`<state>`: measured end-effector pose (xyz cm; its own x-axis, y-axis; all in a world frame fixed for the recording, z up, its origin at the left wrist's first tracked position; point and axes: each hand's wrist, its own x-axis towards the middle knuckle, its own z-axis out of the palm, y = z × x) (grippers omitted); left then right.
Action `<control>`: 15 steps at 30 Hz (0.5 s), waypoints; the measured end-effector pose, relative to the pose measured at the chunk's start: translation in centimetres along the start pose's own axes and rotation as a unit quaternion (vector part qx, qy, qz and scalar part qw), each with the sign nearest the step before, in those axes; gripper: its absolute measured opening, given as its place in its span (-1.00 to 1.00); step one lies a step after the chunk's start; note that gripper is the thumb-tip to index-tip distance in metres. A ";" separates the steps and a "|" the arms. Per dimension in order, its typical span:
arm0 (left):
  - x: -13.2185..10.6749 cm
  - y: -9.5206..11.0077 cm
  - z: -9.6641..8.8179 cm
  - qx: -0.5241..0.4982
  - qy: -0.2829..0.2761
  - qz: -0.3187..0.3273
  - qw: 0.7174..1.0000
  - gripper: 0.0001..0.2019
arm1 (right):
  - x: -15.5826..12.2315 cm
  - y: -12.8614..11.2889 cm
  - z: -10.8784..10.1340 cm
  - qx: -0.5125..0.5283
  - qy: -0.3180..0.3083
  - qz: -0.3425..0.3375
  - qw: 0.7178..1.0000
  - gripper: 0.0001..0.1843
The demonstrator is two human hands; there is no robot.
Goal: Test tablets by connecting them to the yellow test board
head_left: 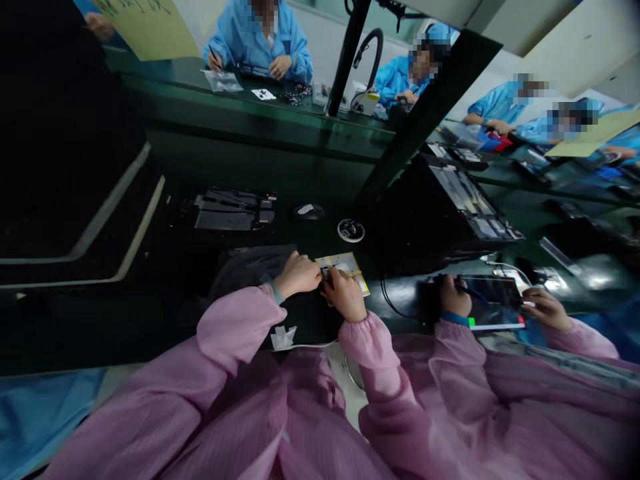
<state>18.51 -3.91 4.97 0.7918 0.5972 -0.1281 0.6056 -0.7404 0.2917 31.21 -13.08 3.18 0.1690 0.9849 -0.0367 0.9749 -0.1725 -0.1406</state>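
My left hand [299,274] and my right hand [346,293] meet over the table, fingertips almost together. Both are closed in a pinch; whatever sits between the fingers is too small and hidden to name. Beneath and beyond my right hand lies a yellow-edged white card [350,262] with small pieces on it. To the left, a dark flat sheet [250,263] rests partly under my left wrist. A scrap of white tape or paper [283,338] sits at the table's front edge, below my left hand.
Behind my hands are a round dish [351,231], a black mouse [309,212] and flat dark panels [235,210]. A black stack [430,207] rises at right. A neighbour's hands [456,297] hold a screen panel [493,300]. A dark slanted post [420,100] crosses above.
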 end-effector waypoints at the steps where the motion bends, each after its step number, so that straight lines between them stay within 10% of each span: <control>1: -0.1 0.0 0.1 -0.002 0.003 0.006 1.000 -0.73 | 0.1 -0.3 -0.1 -0.012 -0.004 0.007 1.000 -0.88; 15: -0.1 -0.3 0.5 -0.034 0.020 0.049 0.998 -0.80 | 1.5 -1.7 -0.8 -0.038 -0.040 0.009 0.998 -0.88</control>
<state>18.31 -3.95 4.44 0.8428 0.5350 -0.0580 0.5168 -0.7746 0.3645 29.89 -11.26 4.13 0.1767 0.9773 -0.1170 0.9807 -0.1849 -0.0642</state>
